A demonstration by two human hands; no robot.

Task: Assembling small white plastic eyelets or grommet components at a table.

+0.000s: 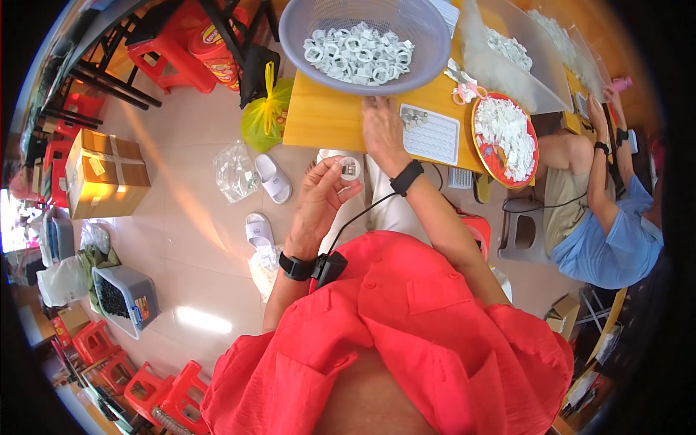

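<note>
In my left hand a small round white plastic part with metal pieces in its middle is pinched between thumb and fingers, held over my lap. My right hand rests at the table's edge, its fingers bent together just below the basin rim; what they hold, if anything, is hidden. Right above it is a grey-purple basin with many white ring-shaped parts. Beside the right hand lies a white ridged tray with small metal pieces in its corner.
A red round tray heaped with white pieces and pink-handled scissors are on the wooden table. Clear bins stand behind. At right sits a person in blue. On the floor are slippers, a yellow bag and a carton.
</note>
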